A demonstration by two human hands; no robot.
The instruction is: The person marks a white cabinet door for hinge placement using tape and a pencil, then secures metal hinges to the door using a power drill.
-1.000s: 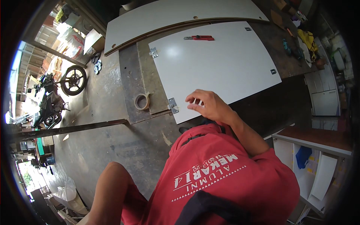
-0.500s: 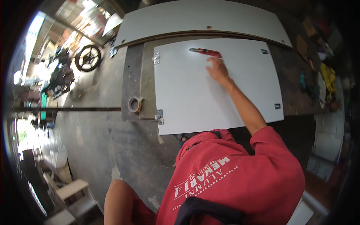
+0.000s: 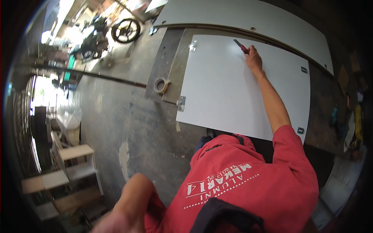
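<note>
Lighting: daylight, strongest at upper left, where the open yard is washed out by glare. White panel [image 3: 233, 89] evenly bright, with no hard shadows. Right side and corners dim to black. Straight edges bend near the rim. Knee [image 3: 132, 194] at bottom blurred.

Roll of tape [image 3: 160, 85] sits at about 10 o'clock on the dark workbench [image 3: 165, 62]. A second long white panel [image 3: 248, 19] lies up at 12. Bicycle wheel [image 3: 126, 30] at 11, out where it's bright. Wooden shelf unit [image 3: 72, 171] down at 8 on the concrete floor [image 3: 116, 116]. Dark metal bar [image 3: 97, 75] crosses the floor at 10. Clutter with something yellow [image 3: 357, 116] at 3, too blurry to tell.
</note>
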